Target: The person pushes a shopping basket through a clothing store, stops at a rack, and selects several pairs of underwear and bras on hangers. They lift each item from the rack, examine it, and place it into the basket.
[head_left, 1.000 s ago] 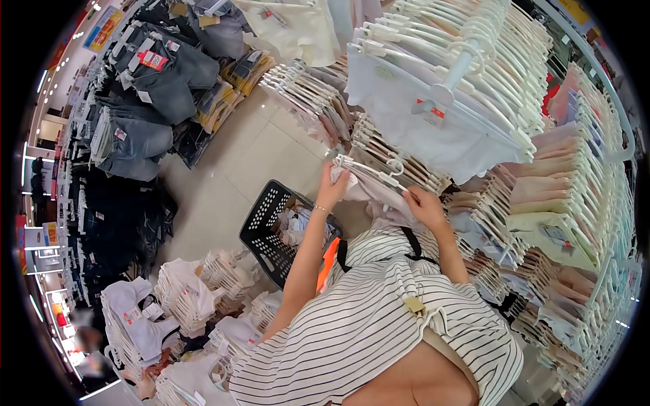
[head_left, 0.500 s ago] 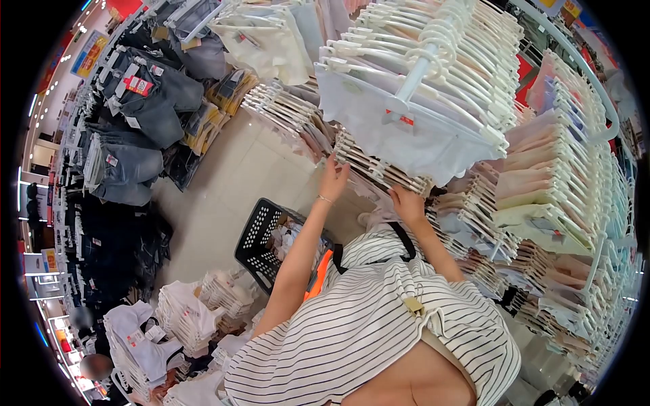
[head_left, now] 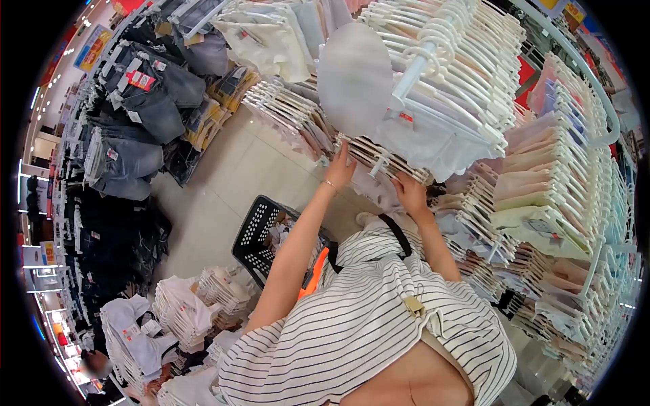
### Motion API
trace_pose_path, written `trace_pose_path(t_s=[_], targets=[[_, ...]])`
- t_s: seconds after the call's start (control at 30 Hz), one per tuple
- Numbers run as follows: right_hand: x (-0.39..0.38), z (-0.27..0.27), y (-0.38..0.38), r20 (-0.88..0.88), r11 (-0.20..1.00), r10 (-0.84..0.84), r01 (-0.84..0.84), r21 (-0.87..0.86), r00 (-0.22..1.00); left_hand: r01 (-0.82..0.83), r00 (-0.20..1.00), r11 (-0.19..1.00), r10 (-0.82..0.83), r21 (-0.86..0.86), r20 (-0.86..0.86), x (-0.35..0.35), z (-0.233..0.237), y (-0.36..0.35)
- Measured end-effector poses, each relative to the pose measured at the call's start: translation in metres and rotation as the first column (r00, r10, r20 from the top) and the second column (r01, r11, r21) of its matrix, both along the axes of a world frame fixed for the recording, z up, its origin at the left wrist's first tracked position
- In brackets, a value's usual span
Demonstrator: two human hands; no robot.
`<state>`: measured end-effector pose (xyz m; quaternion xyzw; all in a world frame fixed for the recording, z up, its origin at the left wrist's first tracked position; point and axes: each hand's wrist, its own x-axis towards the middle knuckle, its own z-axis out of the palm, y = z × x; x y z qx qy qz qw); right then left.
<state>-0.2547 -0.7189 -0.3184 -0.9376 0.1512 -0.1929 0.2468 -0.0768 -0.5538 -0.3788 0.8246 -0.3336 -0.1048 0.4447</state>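
Note:
My left hand point(head_left: 340, 167) is at the left end of a row of white clothes hangers point(head_left: 379, 157) on a low rail, its fingers closed around the end of the front one. At the right end of the same row, my right hand point(head_left: 411, 193) has its fingers curled on the hanger. A pale pink garment point(head_left: 372, 188) hangs between my hands, below the hangers. Above them, white garments point(head_left: 433, 139) on white hangers fill an upper rail point(head_left: 414, 71). A smooth pale oval patch covers part of that upper row.
A black perforated shopping basket point(head_left: 252, 237) with cloth items inside stands on the tiled floor point(head_left: 203, 206) to my left. Jeans point(head_left: 159, 98) hang at far left. Light garments point(head_left: 542, 169) hang at right, and white bra tops point(head_left: 139, 331) at lower left.
Both hands remain at the low row of hangers; the left has shifted slightly right and up. More of the pink garment shows between them. The pale oval patch has appeared over the upper row.

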Motion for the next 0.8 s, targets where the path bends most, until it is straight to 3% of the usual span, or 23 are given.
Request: trace_pose_path(t_s=[0.07,0.17,0.2,0.3,0.43,0.53,0.63,0.7,0.77,0.8], targets=[[-0.004,0.013,0.011,0.055,0.999,0.033,-0.035,0.02,0.998,-0.009,1.0,0.987,0.011,0.16,-0.01,-0.021,0.029,0.015],[-0.007,0.006,0.012,0.094,0.993,0.116,-0.113,-0.041,0.989,-0.019,0.999,0.931,0.006,0.365,0.036,-0.051,0.033,0.021],[-0.006,0.002,0.012,0.175,0.987,0.148,-0.133,-0.094,0.973,-0.01,0.998,0.944,-0.01,0.331,0.059,-0.064,0.024,0.024],[-0.01,0.026,0.023,0.199,0.928,0.174,-0.093,-0.36,0.964,0.1,0.988,0.981,-0.078,0.167,-0.132,-0.096,-0.001,0.045],[-0.008,0.021,0.043,0.276,0.957,0.197,-0.123,-0.264,0.941,-0.192,0.838,0.981,0.153,-0.021,-0.523,-0.127,-0.048,0.11],[-0.015,0.007,0.06,0.119,0.942,0.326,-0.312,-0.122,0.938,-0.489,0.669,0.861,0.471,0.137,-0.575,-0.154,-0.082,0.188],[-0.013,0.001,0.082,-0.038,0.87,0.487,-0.488,-0.073,0.873,-0.691,0.415,0.64,0.732,0.336,-0.54,-0.19,-0.112,0.269],[-0.014,-0.011,0.094,-0.207,0.814,0.548,-0.574,-0.088,0.81,-0.761,0.229,0.524,0.769,0.383,-0.596,-0.218,-0.142,0.322],[-0.011,-0.013,0.115,-0.194,0.751,0.633,-0.656,-0.08,0.749,-0.839,0.159,0.364,0.875,0.405,-0.457,-0.25,-0.196,0.364],[-0.011,-0.016,0.125,-0.183,0.722,0.673,-0.69,-0.048,0.717,-0.846,0.144,0.352,0.874,0.401,-0.464,-0.26,-0.195,0.376]])
